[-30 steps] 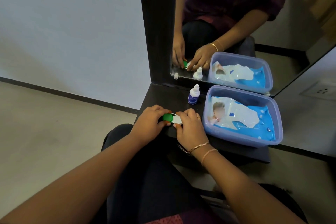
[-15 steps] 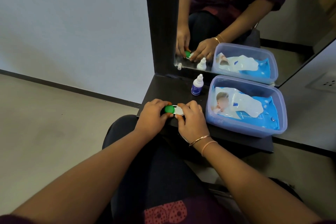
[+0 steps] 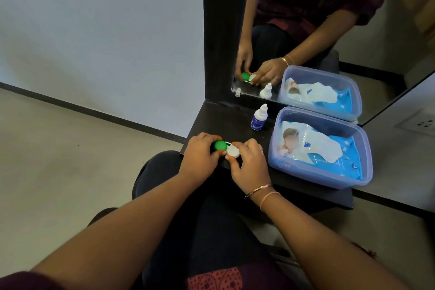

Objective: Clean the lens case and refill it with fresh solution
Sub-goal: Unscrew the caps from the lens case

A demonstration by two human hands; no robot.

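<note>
The lens case point(image 3: 227, 148) has a green cap on its left well and a white cap on its right well. It rests at the front edge of a dark shelf point(image 3: 226, 120). My left hand point(image 3: 200, 155) grips the green cap side with fingertips. On the white cap side, my right hand point(image 3: 250, 162) pinches the case. A small solution bottle point(image 3: 258, 118) with a blue label and a white nozzle stands upright behind the case, uncapped.
A translucent plastic box point(image 3: 329, 174) holding a blue wipes pack sits on the shelf's right part. A mirror point(image 3: 317, 30) in a dark frame stands behind, and a small white cap shows in it. Floor lies left, my lap below.
Both hands have stayed on the lens case. The view has shifted a little, and the white cap shows more between my fingers now.
</note>
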